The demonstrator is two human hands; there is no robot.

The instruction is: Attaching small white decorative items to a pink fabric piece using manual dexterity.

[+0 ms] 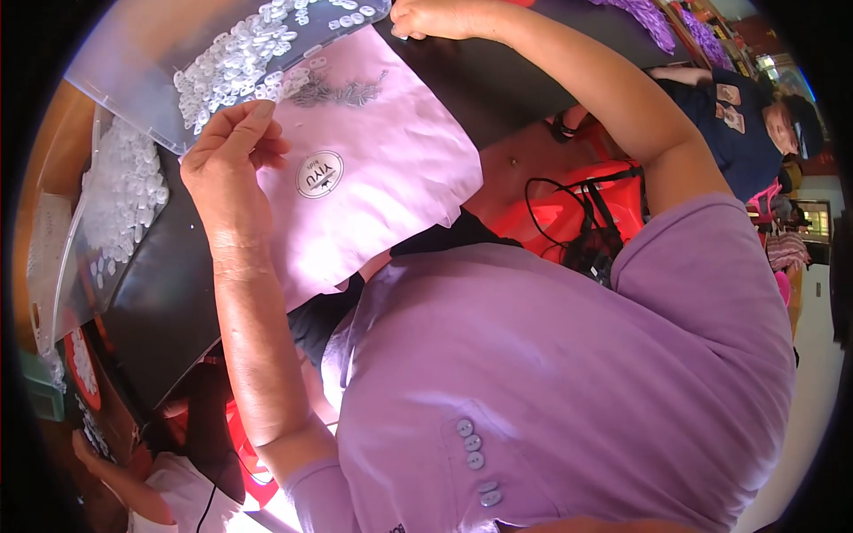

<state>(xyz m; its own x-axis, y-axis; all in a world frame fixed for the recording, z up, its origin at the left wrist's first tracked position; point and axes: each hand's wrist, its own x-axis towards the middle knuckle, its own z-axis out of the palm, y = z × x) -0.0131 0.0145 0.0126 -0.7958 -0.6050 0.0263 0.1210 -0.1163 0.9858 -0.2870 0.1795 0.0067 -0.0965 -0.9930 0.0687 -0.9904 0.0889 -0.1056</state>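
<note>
My left hand [233, 151] is closed, thumb pressed to the fingers, at the edge of a heap of small white oval plastic pieces [218, 84]. Whatever its fingertips hold is hidden. At the top, beyond the pink cloth [382, 169], my right hand [440, 18] has its fingers drawn together low over the dark tabletop. A tiny pale bit shows at those fingertips, too small to name. The white pieces lie mostly in a clear plastic tray [111, 75], some spilling onto the cloth. Beside them on the cloth is a small pile of thin grey metal parts [342, 91].
A clear bag [124, 191] of white pieces lies at the left on the dark table [164, 293]. A red chair [533, 218] with a black strap and cable stands right of the cloth. Other people sit at lower left [187, 493] and far right [733, 133].
</note>
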